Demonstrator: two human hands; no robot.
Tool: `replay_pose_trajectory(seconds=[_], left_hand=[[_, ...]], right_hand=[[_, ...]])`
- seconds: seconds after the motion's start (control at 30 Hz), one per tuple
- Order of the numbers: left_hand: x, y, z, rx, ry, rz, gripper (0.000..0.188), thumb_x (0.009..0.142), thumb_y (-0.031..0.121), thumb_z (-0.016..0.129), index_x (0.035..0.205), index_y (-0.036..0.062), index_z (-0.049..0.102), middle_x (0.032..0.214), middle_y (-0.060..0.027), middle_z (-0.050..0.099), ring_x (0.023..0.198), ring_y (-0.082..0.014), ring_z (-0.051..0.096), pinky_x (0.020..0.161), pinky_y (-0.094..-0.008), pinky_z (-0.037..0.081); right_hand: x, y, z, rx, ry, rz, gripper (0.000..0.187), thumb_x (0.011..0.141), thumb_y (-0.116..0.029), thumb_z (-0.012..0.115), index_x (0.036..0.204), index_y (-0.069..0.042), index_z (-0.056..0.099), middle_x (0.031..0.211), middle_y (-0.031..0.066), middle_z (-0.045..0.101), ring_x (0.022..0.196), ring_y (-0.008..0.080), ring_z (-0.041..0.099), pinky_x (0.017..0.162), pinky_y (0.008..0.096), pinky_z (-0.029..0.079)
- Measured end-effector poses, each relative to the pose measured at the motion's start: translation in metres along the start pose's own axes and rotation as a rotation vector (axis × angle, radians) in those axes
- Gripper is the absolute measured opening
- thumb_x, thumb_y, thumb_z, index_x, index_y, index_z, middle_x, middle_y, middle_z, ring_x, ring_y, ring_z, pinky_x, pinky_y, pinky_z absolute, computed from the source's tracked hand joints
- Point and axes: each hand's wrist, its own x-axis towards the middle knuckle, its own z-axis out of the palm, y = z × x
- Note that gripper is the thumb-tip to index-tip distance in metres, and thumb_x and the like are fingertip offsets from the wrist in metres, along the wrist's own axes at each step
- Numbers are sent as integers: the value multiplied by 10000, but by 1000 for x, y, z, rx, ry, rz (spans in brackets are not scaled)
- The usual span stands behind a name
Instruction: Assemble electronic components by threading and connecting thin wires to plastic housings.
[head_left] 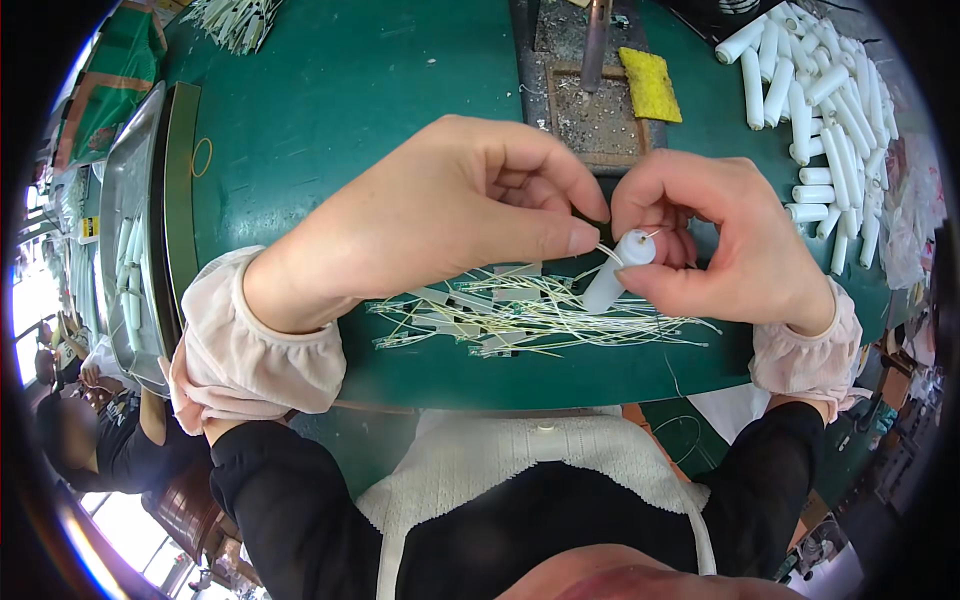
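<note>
The left hand (430, 205) has its thumb and forefinger closed on thin pale wires (606, 252), with its other fingers curled in behind. The right hand (725, 230) grips a white tube (603, 287) near its upper end, the thumb on the near side. The tube is tilted, its round end face turned upward and its lower end over the wires on the bench (350, 110). A short wire end stands out at that round face, beside the right fingers; whether the pinched wires run into the tube cannot be made out.

Directly below the hands, on the green bench, lies a loose bundle of wired strips (520, 312), pale wires spread to both sides with small green and grey pieces among them. Beyond the hands sits a wooden-edged tray (600, 158) of greyish crumbs, with a metal rod (597, 45) over it and a yellow sponge (650, 85) at its right edge. At the far right is a heap of white tubes (840, 120). To the left, a rubber band (202, 157) lies near a long metal tray (145, 150) holding more tubes. At the far left edge, another person (125, 440) sits in dark clothing.
</note>
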Motion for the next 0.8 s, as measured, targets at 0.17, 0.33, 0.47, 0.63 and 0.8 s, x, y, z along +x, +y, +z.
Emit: replay_pose_trajectory(seconds=[0.17, 0.33, 0.47, 0.63, 0.8], left_hand=[[0, -2, -4, 99, -72, -85, 129, 859, 31, 675, 976, -19, 657, 887, -39, 667, 811, -76, 606, 752, -203, 488], [2, -3, -5, 7, -170, -81, 161, 858, 28, 677, 996, -47, 646, 927, -84, 688, 865, -106, 640, 775, -217, 510], [-2, 3, -10, 1, -183, -79, 172, 848, -13, 670, 1010, -59, 634, 928, -114, 691, 868, -123, 657, 781, -226, 522], [-8, 5, -4, 251, -34, 11, 200, 808, -34, 687, 1001, -31, 635, 911, -100, 691, 831, -153, 665, 745, -249, 521], [-15, -1, 7, 935, 214, 614, 278, 720, -27, 713, 988, 37, 672, 804, -80, 622, 752, -243, 607, 662, -342, 481]], right_hand=[[2, 1, -1, 14, -11, 31, 223, 669, 1, 705, 857, -20, 588, 701, -14, 532, 584, 42, 487, 507, 190, 387], [1, 3, -5, 6, -14, 20, 224, 666, 8, 697, 860, -21, 587, 723, -9, 538, 596, 48, 493, 517, 194, 394], [3, 8, -7, 28, -27, -8, 180, 696, 3, 677, 845, -26, 582, 675, -24, 500, 578, 35, 451, 507, 191, 368], [4, 13, -15, -1, -66, 41, 222, 678, 7, 684, 871, -27, 580, 718, -18, 513, 605, 49, 477, 543, 200, 391], [5, 11, -14, -1, -71, 30, 221, 694, 21, 669, 886, -34, 575, 719, -26, 506, 616, 42, 477, 545, 197, 389]])
